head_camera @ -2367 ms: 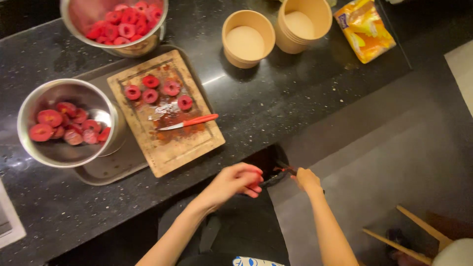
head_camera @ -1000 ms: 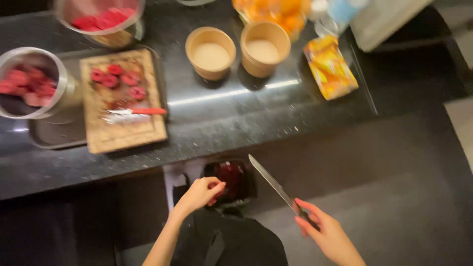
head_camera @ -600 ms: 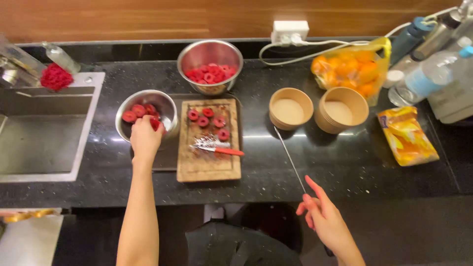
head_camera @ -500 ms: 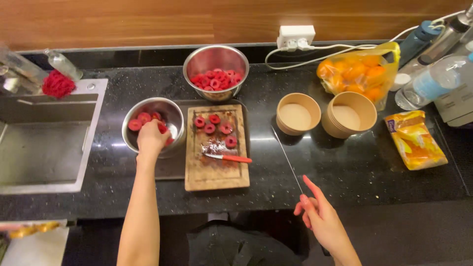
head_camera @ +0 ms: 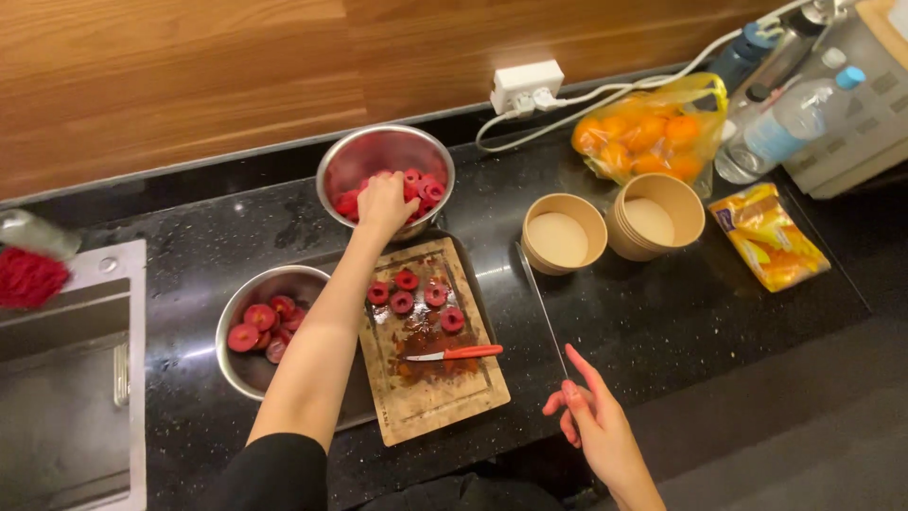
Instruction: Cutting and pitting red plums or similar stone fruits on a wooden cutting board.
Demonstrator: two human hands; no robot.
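My left hand [head_camera: 383, 203] reaches into the round steel bowl of red fruit [head_camera: 385, 180] at the counter's back edge, fingers closing on 1 piece; grip unclear. My right hand [head_camera: 591, 421] holds a long thin-bladed knife [head_camera: 539, 308] near the front edge.

Left hand [head_camera: 385, 201] in steel bowl [head_camera: 378, 151] of red fruit [head_camera: 423, 188]

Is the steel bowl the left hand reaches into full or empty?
Partly full: the round steel bowl holds red fruit pieces under the left hand.

I see bare counter [head_camera: 662, 312] right of the cutting board [head_camera: 430, 378]; paper cups [head_camera: 610, 227] block behind.
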